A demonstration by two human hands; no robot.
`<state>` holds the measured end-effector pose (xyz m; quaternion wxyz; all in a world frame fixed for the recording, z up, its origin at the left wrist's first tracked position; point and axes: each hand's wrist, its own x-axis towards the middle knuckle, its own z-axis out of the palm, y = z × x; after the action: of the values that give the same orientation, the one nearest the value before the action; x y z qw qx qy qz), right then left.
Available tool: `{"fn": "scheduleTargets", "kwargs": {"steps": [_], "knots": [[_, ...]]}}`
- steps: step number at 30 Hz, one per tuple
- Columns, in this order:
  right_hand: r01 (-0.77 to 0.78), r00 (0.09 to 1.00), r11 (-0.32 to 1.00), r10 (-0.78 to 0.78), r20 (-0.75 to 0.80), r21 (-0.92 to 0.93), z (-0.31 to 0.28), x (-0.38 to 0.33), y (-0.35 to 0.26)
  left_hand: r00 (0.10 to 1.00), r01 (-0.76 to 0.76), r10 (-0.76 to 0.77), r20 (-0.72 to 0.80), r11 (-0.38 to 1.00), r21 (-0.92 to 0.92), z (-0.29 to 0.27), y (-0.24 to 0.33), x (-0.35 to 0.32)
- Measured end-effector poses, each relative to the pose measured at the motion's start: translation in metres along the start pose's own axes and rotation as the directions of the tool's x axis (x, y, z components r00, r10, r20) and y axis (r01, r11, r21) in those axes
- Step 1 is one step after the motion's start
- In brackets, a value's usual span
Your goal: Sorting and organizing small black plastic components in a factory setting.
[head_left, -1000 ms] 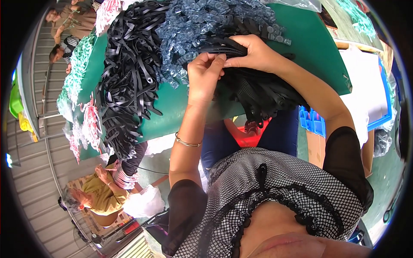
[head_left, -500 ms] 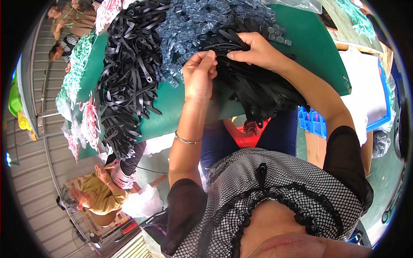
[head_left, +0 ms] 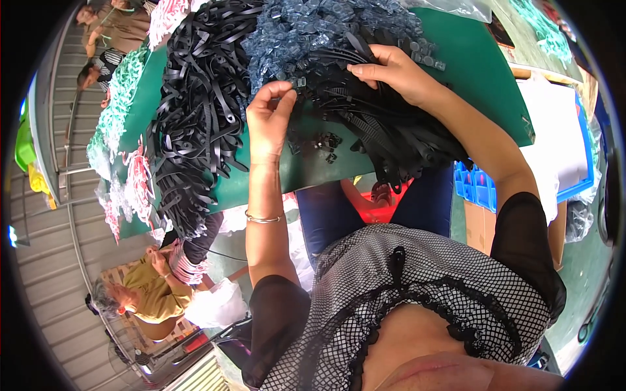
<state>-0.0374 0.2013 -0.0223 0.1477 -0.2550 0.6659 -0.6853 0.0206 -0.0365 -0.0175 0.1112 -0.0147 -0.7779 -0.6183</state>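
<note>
My left hand (head_left: 269, 117) pinches a small clear bluish plastic buckle (head_left: 298, 83) between thumb and forefinger. It is above the green table, in front of a heap of similar buckles (head_left: 287, 39). To its right, my right hand (head_left: 394, 70) is closed over a bundle of black ribbed straps (head_left: 385, 127), with a strap at its fingertips. The exact grip is partly hidden by the fingers. Those straps hang over the table's near edge. Several small dark pieces (head_left: 326, 142) lie on the table below my hands.
A long pile of black straps (head_left: 195, 111) covers the left of the green table (head_left: 486, 78). Blue crates (head_left: 479, 186) and a cardboard box stand at the right. A red container (head_left: 385, 205) is below the table. Other people sit at the left, beside green and pink-white bundles.
My left hand has moved left and nearer, away from my right hand, and a buckle now shows in its pinch. My right hand stays by the straps, shifted slightly. Small dark pieces are uncovered.
</note>
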Motion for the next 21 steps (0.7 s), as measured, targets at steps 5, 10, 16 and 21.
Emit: {"fn": "scheduleTargets", "kwargs": {"steps": [5, 10, 16, 21], "knots": [[-0.068, 0.998, 0.974, 0.064, 0.026, 0.215, 0.001, 0.001, -0.007, 0.983, -0.185, 0.167, 0.081, 0.85, 0.494, 0.001, -0.004, -0.01], [-0.071, 0.997, 0.978, 0.065, 0.037, 0.197, 0.0, 0.001, -0.005, 0.957, -0.288, 0.241, 0.162, 0.722, 0.629, 0.01, -0.003, -0.006], [-0.039, 0.999, 0.991, 0.035, 0.032, 0.129, 0.0, 0.001, -0.002, 0.913, -0.401, 0.199, 0.356, 0.599, 0.693, 0.009, 0.008, 0.0], [-0.065, 0.998, 0.984, 0.068, -0.015, 0.168, 0.001, -0.001, -0.006, 0.841, -0.525, 0.199, 0.503, 0.526, 0.669, 0.005, 0.018, 0.005]]}}
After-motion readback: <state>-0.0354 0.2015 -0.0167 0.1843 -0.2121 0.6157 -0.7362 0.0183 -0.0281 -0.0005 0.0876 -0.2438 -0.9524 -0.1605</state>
